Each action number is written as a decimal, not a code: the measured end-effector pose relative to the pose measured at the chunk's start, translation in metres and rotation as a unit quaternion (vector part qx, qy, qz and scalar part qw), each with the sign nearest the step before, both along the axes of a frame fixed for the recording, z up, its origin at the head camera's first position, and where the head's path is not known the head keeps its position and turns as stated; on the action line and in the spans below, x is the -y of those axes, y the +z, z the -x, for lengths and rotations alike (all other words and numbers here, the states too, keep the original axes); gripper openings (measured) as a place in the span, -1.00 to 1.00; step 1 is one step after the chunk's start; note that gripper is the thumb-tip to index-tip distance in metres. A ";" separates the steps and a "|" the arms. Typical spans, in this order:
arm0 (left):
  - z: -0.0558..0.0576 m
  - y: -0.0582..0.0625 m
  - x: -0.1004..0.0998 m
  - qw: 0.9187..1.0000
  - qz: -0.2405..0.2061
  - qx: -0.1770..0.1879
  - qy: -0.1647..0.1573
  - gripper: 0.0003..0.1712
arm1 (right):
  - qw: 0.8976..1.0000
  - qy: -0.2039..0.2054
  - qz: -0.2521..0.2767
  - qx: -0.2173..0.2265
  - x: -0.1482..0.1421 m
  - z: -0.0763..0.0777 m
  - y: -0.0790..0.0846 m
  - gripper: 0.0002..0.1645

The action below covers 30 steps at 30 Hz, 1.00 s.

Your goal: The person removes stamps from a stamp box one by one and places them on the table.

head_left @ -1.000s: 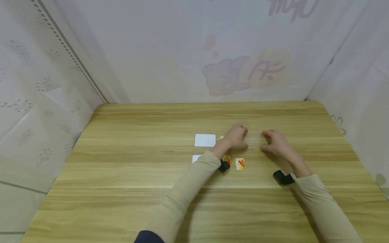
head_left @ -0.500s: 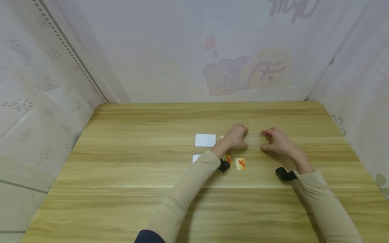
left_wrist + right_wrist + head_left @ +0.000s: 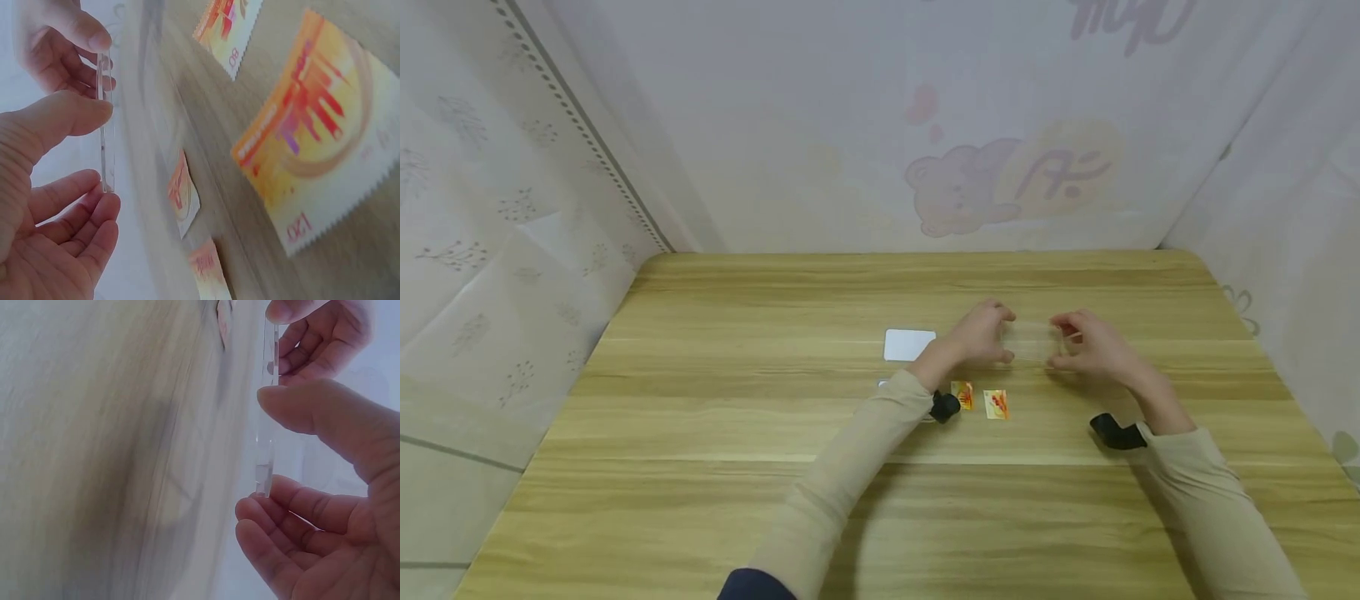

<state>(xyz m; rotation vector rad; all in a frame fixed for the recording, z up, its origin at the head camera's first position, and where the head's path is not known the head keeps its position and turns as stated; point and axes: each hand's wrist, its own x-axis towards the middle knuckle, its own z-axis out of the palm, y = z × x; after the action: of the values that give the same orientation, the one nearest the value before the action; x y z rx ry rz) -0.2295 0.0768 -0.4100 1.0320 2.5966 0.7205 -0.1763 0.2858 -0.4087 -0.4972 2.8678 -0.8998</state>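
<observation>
A thin, clear plastic plate [image 3: 1031,342] is held between my two hands, its edge seen in both wrist views. My left hand [image 3: 982,333] pinches its left end, thumb on one edge and fingertips on the opposite one. At the right end my right hand [image 3: 1092,348] grips it likewise between thumb and fingers. Just in front lie two orange-yellow postage stamps, a left one [image 3: 962,395] and a right one [image 3: 996,404]. The left wrist view shows a stamp [image 3: 306,125] marked 120 and another [image 3: 230,31] marked 80. More stamps [image 3: 183,197] appear beyond them.
A white rectangular card [image 3: 910,345] lies left of my left hand. A second white piece [image 3: 883,384] is mostly covered by my left sleeve. Everything rests on a wood-grain table [image 3: 700,400], with a patterned cloth [image 3: 790,150] hanging behind its far edge.
Both hands keep hold of the clear plate, which appears slightly more tilted. My left forearm has shifted a little left, uncovering more of one stamp. The head view has shifted slightly.
</observation>
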 end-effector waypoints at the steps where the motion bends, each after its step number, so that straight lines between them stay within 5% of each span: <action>1: 0.000 0.000 0.002 1.000 -0.002 -0.003 -0.002 -0.30 | 1.000 0.001 0.000 -0.003 0.001 0.000 0.001 -0.29; 12: -0.001 0.005 0.023 0.999 -0.027 -0.003 -0.022 -0.31 | 0.999 0.019 0.004 -0.050 0.012 -0.002 0.001 -0.32; 30: -0.008 0.011 0.056 0.997 -0.074 0.000 -0.022 -0.31 | 0.997 0.036 0.022 -0.066 0.036 -0.004 0.007 -0.32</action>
<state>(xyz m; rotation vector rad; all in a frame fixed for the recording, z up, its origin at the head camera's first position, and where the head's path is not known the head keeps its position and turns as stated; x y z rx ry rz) -0.2219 0.0209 -0.3990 1.1262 2.5444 0.9131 -0.1722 0.2501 -0.4013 -0.6856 2.9296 -0.9543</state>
